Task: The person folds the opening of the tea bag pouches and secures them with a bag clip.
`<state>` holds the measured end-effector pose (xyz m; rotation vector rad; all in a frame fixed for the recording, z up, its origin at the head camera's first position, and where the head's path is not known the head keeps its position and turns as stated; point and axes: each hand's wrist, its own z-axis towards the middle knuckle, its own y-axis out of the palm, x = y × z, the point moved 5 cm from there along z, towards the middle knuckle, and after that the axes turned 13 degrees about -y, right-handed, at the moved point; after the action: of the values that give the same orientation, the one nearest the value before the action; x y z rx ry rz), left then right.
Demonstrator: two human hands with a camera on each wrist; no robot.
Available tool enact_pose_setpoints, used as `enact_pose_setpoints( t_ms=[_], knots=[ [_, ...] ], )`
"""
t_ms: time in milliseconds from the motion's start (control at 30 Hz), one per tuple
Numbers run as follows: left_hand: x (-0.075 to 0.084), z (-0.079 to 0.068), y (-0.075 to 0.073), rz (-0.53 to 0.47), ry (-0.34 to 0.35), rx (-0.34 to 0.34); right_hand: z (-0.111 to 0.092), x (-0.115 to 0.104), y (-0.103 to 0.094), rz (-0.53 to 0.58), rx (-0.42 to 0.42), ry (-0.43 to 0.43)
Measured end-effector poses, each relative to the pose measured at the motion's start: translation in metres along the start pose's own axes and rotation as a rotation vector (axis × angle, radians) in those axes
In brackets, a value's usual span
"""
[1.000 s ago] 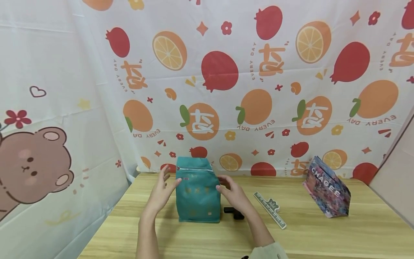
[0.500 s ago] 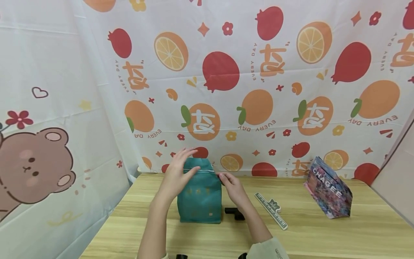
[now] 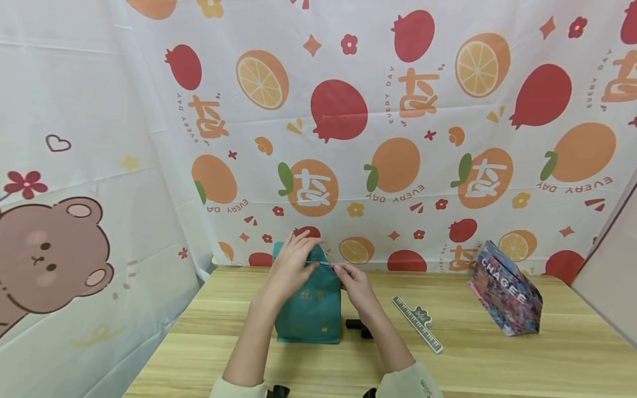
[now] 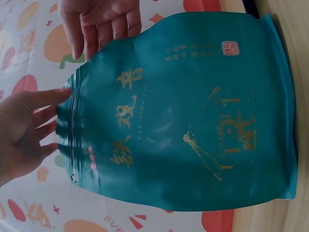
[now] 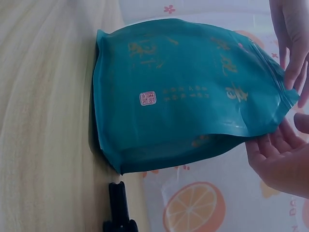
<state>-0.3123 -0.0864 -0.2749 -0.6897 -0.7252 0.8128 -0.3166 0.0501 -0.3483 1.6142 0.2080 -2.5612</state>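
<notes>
A teal zip-top tea pouch [image 3: 308, 315] with gold characters stands upright on the table. My left hand [image 3: 293, 265] reaches over its top; in the left wrist view the left thumb [image 4: 60, 95] lies on the front at the zip strip, with the fingers behind, pinching the top. At the pouch's right upper edge is my right hand [image 3: 357, 287]. The right wrist view shows the right fingers [image 5: 270, 147] resting against the pouch's back edge, while the thumb stands off it. Whether the zip is sealed cannot be told.
A small black object [image 3: 359, 327] lies right of the pouch. Beyond it are a ruler-like clip with a piano-key pattern [image 3: 417, 323] and a floral CHAGEE pouch [image 3: 506, 290]. A fruit-print curtain [image 3: 398, 166] hangs behind the wooden table [image 3: 478, 365].
My left hand has moved from the pouch's left side up and right, onto its top. The right fingers have drawn in at the right upper edge. The pouch stays standing.
</notes>
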Motion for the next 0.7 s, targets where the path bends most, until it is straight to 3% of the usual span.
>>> enact_pose_setpoints(
  t_ms=[133,400,700],
  knots=[
    [0.001,-0.001,0.001,-0.011,0.006,0.029,0.008,0.020,-0.001,0.008,0.033,0.012],
    [0.000,0.000,0.001,-0.023,0.022,0.062,0.009,0.021,0.003,-0.005,-0.006,0.048],
    [0.000,0.000,0.001,-0.002,0.013,0.077,0.008,0.019,0.004,0.027,-0.030,0.020]
  ],
)
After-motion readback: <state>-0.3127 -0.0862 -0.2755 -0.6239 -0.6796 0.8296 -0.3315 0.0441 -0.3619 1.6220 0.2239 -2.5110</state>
